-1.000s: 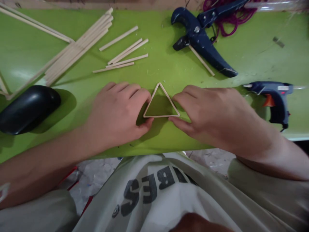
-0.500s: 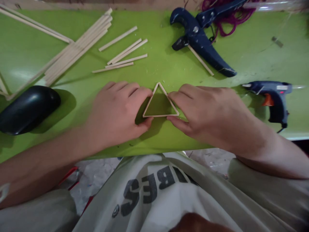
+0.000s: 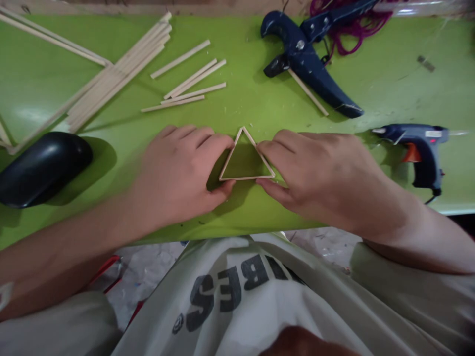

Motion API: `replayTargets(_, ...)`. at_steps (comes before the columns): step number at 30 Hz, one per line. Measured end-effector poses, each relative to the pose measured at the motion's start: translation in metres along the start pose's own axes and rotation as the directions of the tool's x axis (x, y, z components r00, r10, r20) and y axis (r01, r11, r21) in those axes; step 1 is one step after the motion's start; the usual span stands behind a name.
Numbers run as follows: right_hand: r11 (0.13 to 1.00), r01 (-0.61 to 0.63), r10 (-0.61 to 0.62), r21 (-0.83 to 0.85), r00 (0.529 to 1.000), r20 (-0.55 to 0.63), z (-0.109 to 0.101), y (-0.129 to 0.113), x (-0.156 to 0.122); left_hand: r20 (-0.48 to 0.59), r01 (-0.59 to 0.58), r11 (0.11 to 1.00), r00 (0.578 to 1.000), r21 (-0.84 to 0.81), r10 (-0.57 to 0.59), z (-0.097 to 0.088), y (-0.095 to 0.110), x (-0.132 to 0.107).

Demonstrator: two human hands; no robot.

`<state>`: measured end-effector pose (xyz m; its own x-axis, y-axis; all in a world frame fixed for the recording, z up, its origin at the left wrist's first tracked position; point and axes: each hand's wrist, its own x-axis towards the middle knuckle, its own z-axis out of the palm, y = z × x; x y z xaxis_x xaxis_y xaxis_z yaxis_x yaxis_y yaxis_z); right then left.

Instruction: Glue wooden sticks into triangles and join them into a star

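A small triangle of thin wooden sticks (image 3: 247, 177) lies between my hands near the front of the green table, its point facing away from me. My left hand (image 3: 181, 170) grips its left side, forefinger on the slanted stick and thumb under the left end of the base stick. On the other side, my right hand (image 3: 315, 173) pinches it the same way, forefinger on the right slanted stick and thumb at the base. The other fingers of both hands are curled and partly hidden.
Beyond my hands lie several short sticks (image 3: 189, 93) and a bundle of longer sticks (image 3: 118, 74). A black computer mouse (image 3: 44, 168) is at the left. At the right are a blue pipe cutter (image 3: 315, 74), a purple cord (image 3: 349, 42) and a glue gun (image 3: 423, 148).
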<state>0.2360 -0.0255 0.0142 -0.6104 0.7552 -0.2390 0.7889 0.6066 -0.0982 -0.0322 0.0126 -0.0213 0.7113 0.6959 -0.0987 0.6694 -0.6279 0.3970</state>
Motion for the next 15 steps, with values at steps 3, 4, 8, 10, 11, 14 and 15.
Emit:
replayTargets(3, 1.0, -0.006, 0.006, -0.012, 1.0, 0.002, -0.0006, -0.0007, 0.0004, 0.009, 0.015, 1.0, 1.0, 0.002, -0.015, -0.0005, 0.0001, -0.0003)
replayTargets(4, 1.0, -0.008, 0.008, -0.016, 1.0, 0.005, -0.0008, -0.0011, 0.0005, 0.019, 0.026, 1.0, 0.999, 0.001, -0.026, -0.0005, 0.0002, -0.0003)
replayTargets(8, 1.0, 0.003, -0.003, -0.026, 1.0, 0.003, -0.0011, -0.002, 0.0003, 0.037, 0.041, 0.999, 0.998, -0.004, -0.041, -0.0007, 0.0005, -0.0003)
replayTargets(10, 1.0, 0.009, -0.009, -0.027, 1.0, 0.003, -0.0007, -0.0021, -0.0001, 0.048, 0.04, 0.999, 0.998, 0.009, -0.04, -0.0012, 0.0004, -0.0003)
replayTargets(11, 1.0, 0.01, -0.01, -0.027, 1.0, 0.003, -0.0005, -0.0022, -0.0003, 0.056, 0.044, 0.999, 0.997, 0.018, -0.045, -0.0015, 0.0002, -0.0002)
replayTargets(14, 1.0, 0.012, -0.012, -0.023, 1.0, -0.007, 0.0001, -0.0028, -0.0006, 0.079, 0.059, 0.998, 0.995, 0.015, -0.06, -0.0025, -0.0005, -0.0004)
replayTargets(15, 1.0, 0.011, -0.012, -0.021, 1.0, -0.011, 0.0001, -0.0031, -0.0006, 0.082, 0.059, 0.998, 0.995, 0.006, -0.059, -0.0027, -0.0008, -0.0004)
